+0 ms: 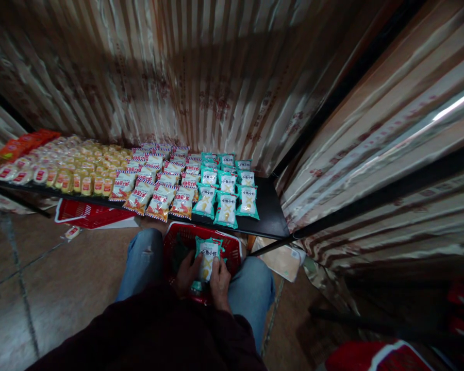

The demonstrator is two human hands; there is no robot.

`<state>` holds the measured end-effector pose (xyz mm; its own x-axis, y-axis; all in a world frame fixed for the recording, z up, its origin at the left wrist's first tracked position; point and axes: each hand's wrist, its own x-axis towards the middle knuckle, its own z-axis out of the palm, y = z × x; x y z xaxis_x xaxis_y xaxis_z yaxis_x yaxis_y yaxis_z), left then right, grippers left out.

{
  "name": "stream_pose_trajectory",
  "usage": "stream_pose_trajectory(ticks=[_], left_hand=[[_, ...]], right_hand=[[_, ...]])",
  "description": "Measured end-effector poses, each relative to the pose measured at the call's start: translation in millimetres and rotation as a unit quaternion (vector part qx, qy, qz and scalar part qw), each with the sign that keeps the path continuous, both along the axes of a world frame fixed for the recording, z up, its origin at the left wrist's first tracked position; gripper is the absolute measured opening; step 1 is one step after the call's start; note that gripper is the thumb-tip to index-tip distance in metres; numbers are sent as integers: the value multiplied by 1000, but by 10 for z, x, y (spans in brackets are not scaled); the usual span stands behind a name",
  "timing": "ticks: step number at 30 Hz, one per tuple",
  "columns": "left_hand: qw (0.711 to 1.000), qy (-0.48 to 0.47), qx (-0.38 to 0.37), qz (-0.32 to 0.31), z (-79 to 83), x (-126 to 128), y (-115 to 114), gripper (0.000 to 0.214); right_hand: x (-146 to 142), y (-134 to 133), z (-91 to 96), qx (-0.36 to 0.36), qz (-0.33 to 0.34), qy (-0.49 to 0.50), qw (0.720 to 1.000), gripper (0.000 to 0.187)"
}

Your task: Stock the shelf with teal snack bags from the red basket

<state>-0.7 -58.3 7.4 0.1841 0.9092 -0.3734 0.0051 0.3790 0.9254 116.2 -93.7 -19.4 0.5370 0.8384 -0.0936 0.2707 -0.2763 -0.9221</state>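
Between my knees, my left hand [187,272] and my right hand [219,281] hold a teal-and-white snack bag [209,253] by its two sides, its printed front facing up. Both hands are closed on it, thumbs on the front edges. Beneath the bag stands a red plastic basket [236,253], with more teal packaging partly visible inside it. Just beyond, on a black shelf [268,208], several matching teal snack bags [227,207] stand in rows. To their left are rows of white, red and blue striped snack bags [160,201].
Small yellow-wrapped packs [87,183], white round packs [21,175] and orange bags [19,147] fill the shelf's left part. Another red basket [75,212] is under the shelf, near a loose wrapped piece [72,233] on the floor. Black metal posts [332,219] and striped sheeting [216,77] enclose the shelf.
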Motion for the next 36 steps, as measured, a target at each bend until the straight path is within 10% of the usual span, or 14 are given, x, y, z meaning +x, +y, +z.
stream_pose_trajectory(ticks=[11, 36], left_hand=[[994, -30, 77, -68, 563, 417, 169, 53], [986, 59, 147, -55, 614, 1524, 770, 27]], right_hand=[[431, 104, 349, 38, -34, 21, 998, 57], [1411, 714, 597, 41, -98, -76, 991, 55]])
